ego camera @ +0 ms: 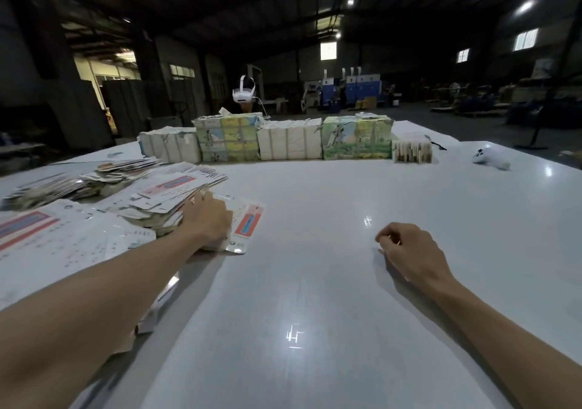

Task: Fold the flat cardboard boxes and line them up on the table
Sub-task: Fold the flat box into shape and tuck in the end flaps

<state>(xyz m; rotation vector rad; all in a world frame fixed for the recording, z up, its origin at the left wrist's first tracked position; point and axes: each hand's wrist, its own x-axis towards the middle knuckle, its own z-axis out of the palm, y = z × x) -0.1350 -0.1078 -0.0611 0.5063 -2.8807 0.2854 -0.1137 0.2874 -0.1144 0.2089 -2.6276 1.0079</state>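
As I watch through the head camera, my left hand lies palm-down on the stack of flat boxes at the left side of the table; whether its fingers pinch a sheet I cannot tell. My right hand rests on the tabletop, well apart, fingers loosely curled, holding nothing. Folded boxes stand in a row along the far edge. I judge this the pick-up step: next I must peel off one single flat, bring it to centre, and open it with both hands.
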